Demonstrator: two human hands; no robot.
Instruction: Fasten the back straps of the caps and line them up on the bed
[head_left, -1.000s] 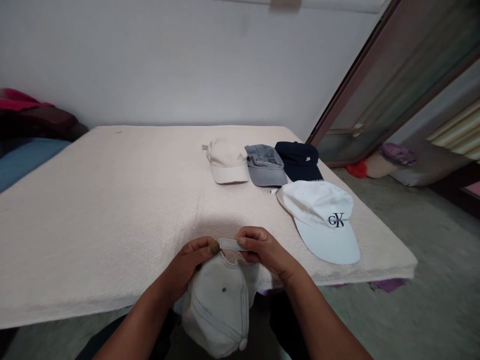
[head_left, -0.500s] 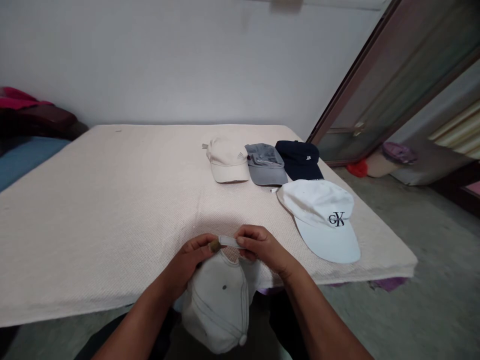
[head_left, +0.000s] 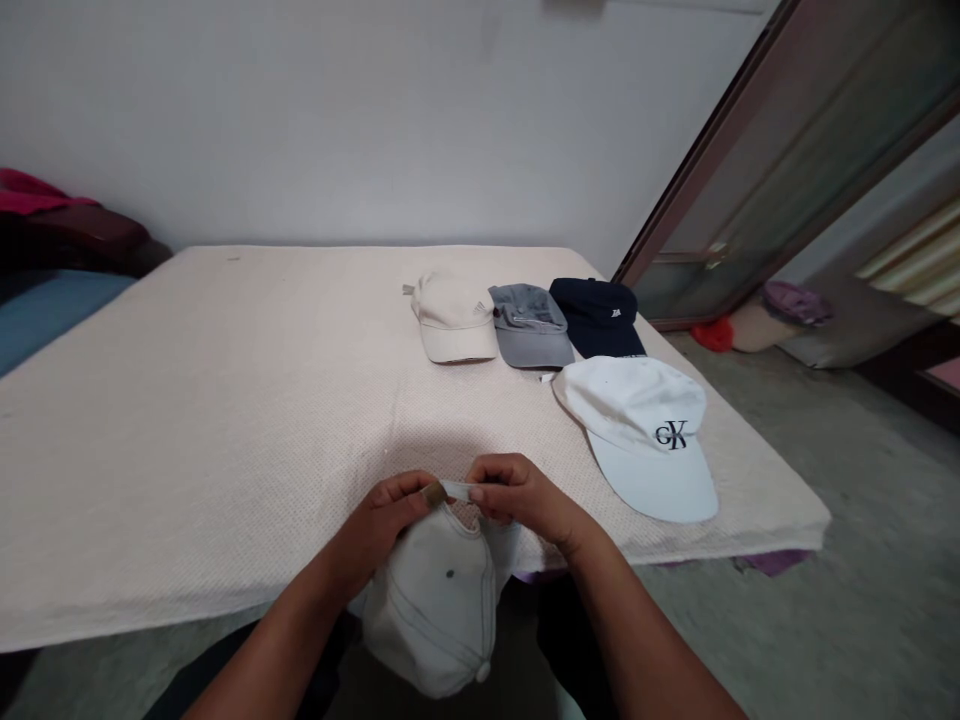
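A light grey-white baseball cap (head_left: 431, 610) hangs in front of me at the bed's near edge, its back opening facing up and away. My left hand (head_left: 390, 515) pinches the left end of the cap's back strap (head_left: 456, 490), where a brass-coloured buckle (head_left: 434, 493) shows by the thumb. On the right end of the strap, my right hand (head_left: 517, 495) is closed between thumb and fingers. The strap spans the short gap between both hands. The cap's brim is mostly hidden below.
A white cap with black letters (head_left: 637, 430) lies right of my hands on the bed (head_left: 225, 430). Behind it sit a cream cap (head_left: 454, 315), a grey cap (head_left: 531, 325) and a navy cap (head_left: 596, 315). A wall (head_left: 337, 120) stands behind.
My right hand has shifted slightly left along the strap, and less of the strap shows between my hands. The other caps have not moved.
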